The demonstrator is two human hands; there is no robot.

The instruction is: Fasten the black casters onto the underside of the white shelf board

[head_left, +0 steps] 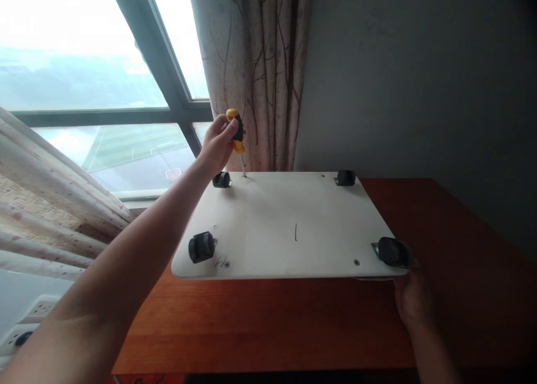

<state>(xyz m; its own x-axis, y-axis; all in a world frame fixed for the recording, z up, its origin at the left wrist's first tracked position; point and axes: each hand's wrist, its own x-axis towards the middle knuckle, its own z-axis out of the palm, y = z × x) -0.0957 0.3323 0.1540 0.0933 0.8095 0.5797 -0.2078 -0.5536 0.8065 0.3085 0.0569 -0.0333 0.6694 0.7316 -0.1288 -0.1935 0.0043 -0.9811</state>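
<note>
My left hand [218,143] is closed around the yellow and black handle of a screwdriver [238,132]. Its shaft points down, with the tip at a screw spot near the far left edge of a white board [285,221]. Black casters stand at the board's corners: far left [221,179], near left [202,247], far right [346,178] and near right [393,252]. At the near right corner my right hand [413,297] grips the board's edge beside the caster, its fingers partly hidden beneath. Screws [356,262] show near the front edge.
The board rests above a reddish-brown wooden table [268,322]. A window [104,93] and a patterned curtain [264,76] stand behind on the left, a grey wall [411,87] on the right. Wall sockets [39,311] sit at the lower left.
</note>
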